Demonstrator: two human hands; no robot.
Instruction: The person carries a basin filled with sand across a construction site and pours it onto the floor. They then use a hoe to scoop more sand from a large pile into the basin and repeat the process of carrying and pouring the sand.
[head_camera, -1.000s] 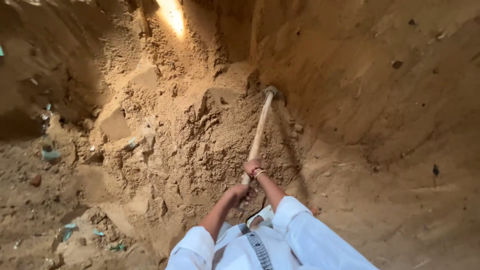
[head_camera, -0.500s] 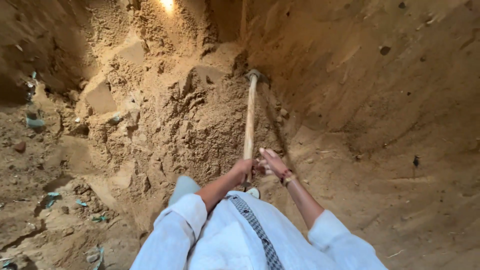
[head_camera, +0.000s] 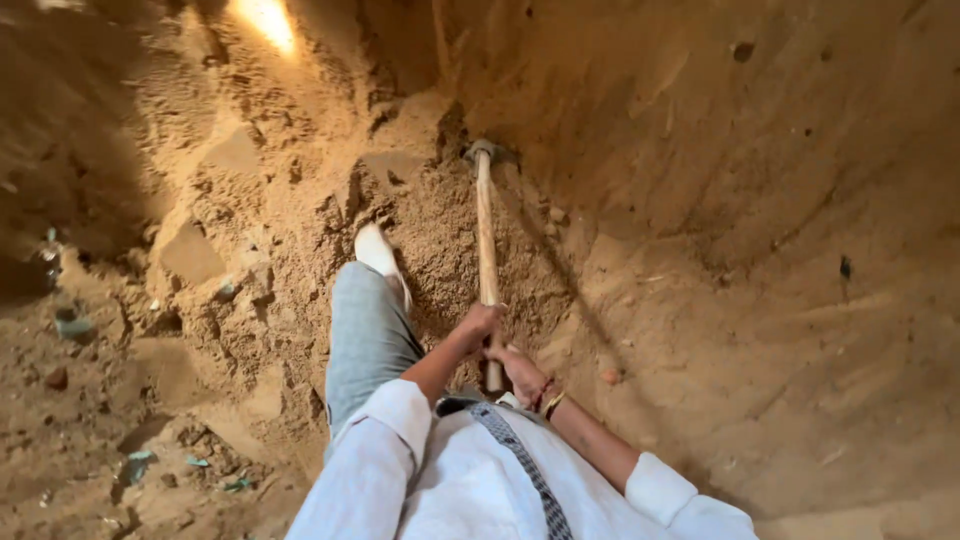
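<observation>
Sandy soil: loose mound (head_camera: 400, 230) lying against the foot of the earth wall (head_camera: 720, 180), broken into clods and crumbs.
Tool: wooden-handled hoe (head_camera: 486, 240), handle running from the hands up the mound; its metal head (head_camera: 482, 152) is bedded in the soil at the top of the mound, just beside the wall.
Left hand (head_camera: 478, 325): clenched around the handle, the upper grip.
Right hand (head_camera: 522, 372): clenched around the handle's lower end, just below the left hand; bangles at the wrist.
Stance: leg in grey trousers (head_camera: 365, 335) and pale shoe (head_camera: 378, 252) planted on the mound, left of the handle.
Progress (judged): much soil already loosened around the hoe; the wall beside it stands largely uncut, so digging appears to be mid-course.
Packages, labels, signs: none readable; only small greenish scraps (head_camera: 135, 465) and a dull lump (head_camera: 72, 328) on the ground, well left of the mound, kind unclear.
Light: bright patch (head_camera: 265, 20) above the mound.
</observation>
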